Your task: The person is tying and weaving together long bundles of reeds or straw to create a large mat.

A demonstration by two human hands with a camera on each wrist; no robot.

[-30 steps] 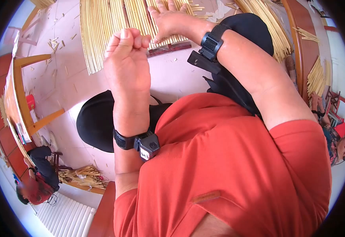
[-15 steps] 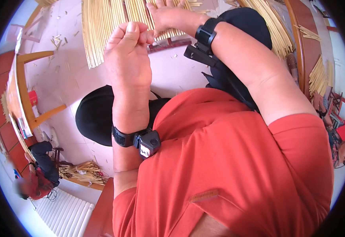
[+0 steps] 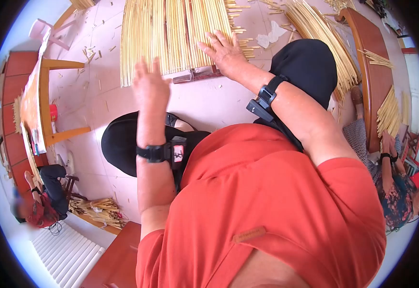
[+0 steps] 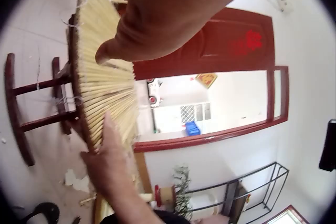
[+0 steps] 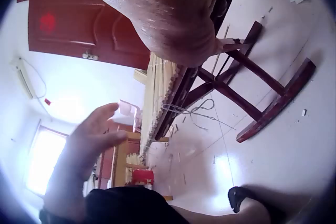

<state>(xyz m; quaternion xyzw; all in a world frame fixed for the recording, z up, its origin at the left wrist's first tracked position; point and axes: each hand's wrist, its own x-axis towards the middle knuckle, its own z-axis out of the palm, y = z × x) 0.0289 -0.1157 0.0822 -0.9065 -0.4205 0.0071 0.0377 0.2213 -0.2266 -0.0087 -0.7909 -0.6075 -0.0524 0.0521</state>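
Note:
A mat of pale straight sticks (image 3: pixel 144 38) lies side by side across a dark red wooden stand (image 5: pixel 252 74), its row of cut ends facing me. My right hand (image 3: pixel 226 54) rests flat on the near right part of the mat with fingers spread. My left hand (image 3: pixel 152 86) is at the mat's near edge, blurred, its fingers extended and holding nothing visible. In the right wrist view, the left hand (image 5: pixel 94 137) shows thumb and fingers apart. Thin grey cord (image 5: pixel 191 109) hangs in loops from the stick ends beside the stand.
Long loose sticks (image 3: pixel 324 45) lie in a heap at the right beside a brown wooden bench (image 3: pixel 365 57). A wooden table (image 3: pixel 46 103) stands at left. Scraps and white paper (image 3: pixel 270 34) litter the tiled floor. Other people sit at both sides.
My left hand's fingers have gone from curled together to extended, and it is now lower beside the mat's near edge. The right hand stays spread on the sticks. The head view has shifted.

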